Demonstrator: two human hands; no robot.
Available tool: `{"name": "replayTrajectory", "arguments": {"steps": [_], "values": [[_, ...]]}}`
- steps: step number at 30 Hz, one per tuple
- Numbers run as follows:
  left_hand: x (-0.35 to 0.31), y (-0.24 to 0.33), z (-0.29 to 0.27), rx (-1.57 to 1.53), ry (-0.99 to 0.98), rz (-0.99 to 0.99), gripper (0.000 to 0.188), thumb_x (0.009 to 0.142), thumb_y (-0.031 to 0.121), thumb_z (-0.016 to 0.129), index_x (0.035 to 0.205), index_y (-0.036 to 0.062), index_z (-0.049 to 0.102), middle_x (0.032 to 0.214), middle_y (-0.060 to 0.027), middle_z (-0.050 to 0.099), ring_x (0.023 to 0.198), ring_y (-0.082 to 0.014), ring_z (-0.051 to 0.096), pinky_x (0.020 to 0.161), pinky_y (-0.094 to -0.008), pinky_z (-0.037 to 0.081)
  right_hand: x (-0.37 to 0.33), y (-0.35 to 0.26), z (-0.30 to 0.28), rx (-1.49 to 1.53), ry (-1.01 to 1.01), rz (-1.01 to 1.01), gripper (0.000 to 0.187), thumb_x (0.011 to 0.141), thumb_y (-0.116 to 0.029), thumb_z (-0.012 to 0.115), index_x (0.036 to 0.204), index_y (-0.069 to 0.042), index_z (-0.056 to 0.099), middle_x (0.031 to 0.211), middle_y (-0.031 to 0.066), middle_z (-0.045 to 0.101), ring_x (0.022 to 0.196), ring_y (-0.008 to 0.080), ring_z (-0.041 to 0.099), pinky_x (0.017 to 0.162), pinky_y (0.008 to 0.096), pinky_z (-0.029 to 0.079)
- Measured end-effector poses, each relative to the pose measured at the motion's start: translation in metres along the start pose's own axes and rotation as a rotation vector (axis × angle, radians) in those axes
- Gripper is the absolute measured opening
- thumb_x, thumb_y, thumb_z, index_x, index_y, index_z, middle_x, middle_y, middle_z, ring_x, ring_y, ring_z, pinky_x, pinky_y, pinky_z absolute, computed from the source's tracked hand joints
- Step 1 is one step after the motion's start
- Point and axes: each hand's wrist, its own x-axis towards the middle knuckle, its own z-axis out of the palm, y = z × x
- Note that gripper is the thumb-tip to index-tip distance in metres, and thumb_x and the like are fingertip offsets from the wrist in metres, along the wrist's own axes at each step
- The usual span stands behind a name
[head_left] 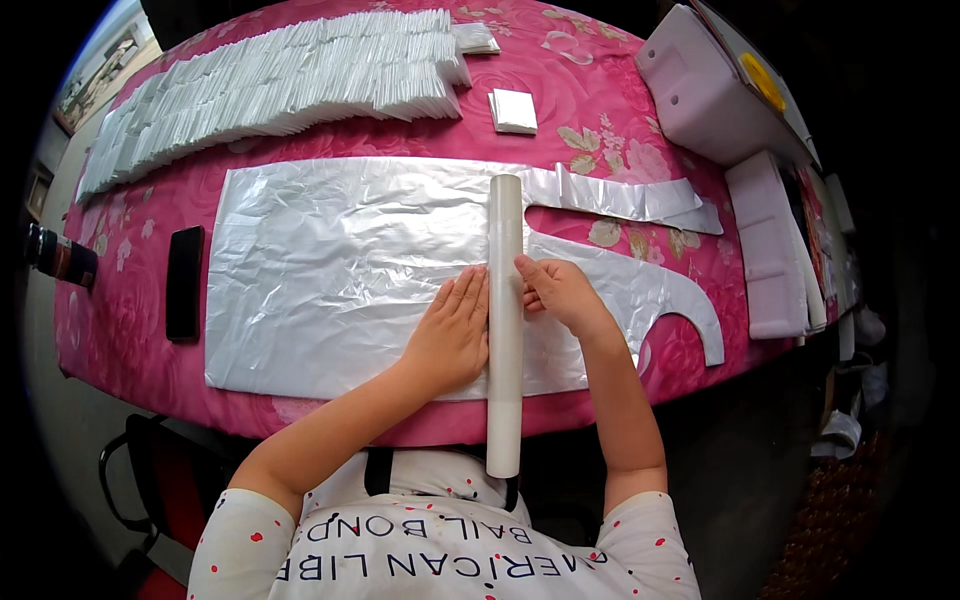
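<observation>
A shiny white plastic sheet (330,270) lies spread on the table, with curved cutouts and strap-like ends on its right side, like a disposable apron. Across it rests a long pale roll or tube (506,320), pointing toward me, its near end jutting past the table edge. My left hand (452,330) is flat on the sheet, fingers stretched out together against the roll's left side. On the other side, my right hand (556,293) has curled fingers, its thumb at the roll's edge. Whatever lies between those fingers is hidden.
Rows of folded white plastic packets (290,75) fill the far left. One small folded packet (514,111) lies nearer the middle. A black phone (185,284) and a dark bottle (62,256) are at left. White foam boxes (690,90) stand on the right.
</observation>
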Motion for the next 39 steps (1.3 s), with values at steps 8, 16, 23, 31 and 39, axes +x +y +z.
{"name": "replayTrajectory", "arguments": {"steps": [8, 16, 23, 31, 39], "values": [[-0.002, -0.002, -0.001, -0.004, -0.007, -0.003, 0.059, 0.084, 0.018, 0.038, 0.133, -0.0123, 0.027, 0.142, -0.0266, 0.025, 0.135, -0.0353, 0.021, 0.111, -0.0425, 0.013, 0.099, -0.007, 0.005, 1.007, -0.06, -0.186, 0.025, 0.092, -0.028, 0.051, 0.101, -0.005, 0.057, 0.092, 0.0037, 0.064, 0.083, 0.0155, 0.061, 0.076, 0.0269, 0.05], [0.0, 0.001, -0.001, 0.044, -0.055, 0.01, 0.061, 0.084, 0.021, 0.038, 0.134, -0.0124, 0.026, 0.143, -0.0249, 0.024, 0.136, -0.0336, 0.018, 0.112, -0.0413, 0.012, 0.129, 0.008, -0.128, 1.33, 0.121, -0.591, 0.021, 0.088, -0.011, 0.055, 0.105, 0.0, 0.057, 0.099, 0.0105, 0.063, 0.092, 0.0224, 0.059, 0.085, 0.0366, 0.048], [-0.003, -0.001, 0.001, 0.013, -0.011, 0.01, 0.061, 0.083, 0.02, 0.04, 0.133, -0.0118, 0.027, 0.142, -0.0255, 0.025, 0.136, -0.0347, 0.019, 0.111, -0.0425, 0.013, 0.071, -0.014, -0.224, 1.339, 0.58, -0.646, 0.035, 0.097, -0.021, 0.031, 0.111, -0.001, 0.056, 0.105, 0.0092, 0.064, 0.098, 0.0245, 0.06, 0.086, 0.0395, 0.048], [-0.005, -0.002, 0.0, 0.025, 0.023, 0.007, 0.06, 0.083, 0.02, 0.041, 0.132, -0.0126, 0.028, 0.142, -0.0256, 0.025, 0.135, -0.0355, 0.021, 0.111, -0.0426, 0.014, 0.023, -0.142, 0.01, 0.726, 0.1, -0.894, 0.028, 0.096, -0.018, 0.044, 0.115, -0.002, 0.054, 0.114, 0.0082, 0.06, 0.104, 0.0145, 0.056, 0.093, 0.0277, 0.042], [-0.001, -0.012, 0.025, 0.165, 0.08, 0.089, 0.064, 0.086, 0.026, 0.042, 0.134, -0.0126, 0.025, 0.142, -0.0273, 0.023, 0.135, -0.0373, 0.018, 0.11, -0.0459, 0.016, 0.041, -0.085, 0.259, -0.06, -0.073, -0.815, 0.037, 0.089, -0.019, 0.047, 0.119, 0.003, 0.051, 0.103, 0.0237, 0.059, 0.112, 0.0362, 0.051, 0.091, 0.0403, 0.04]]}}
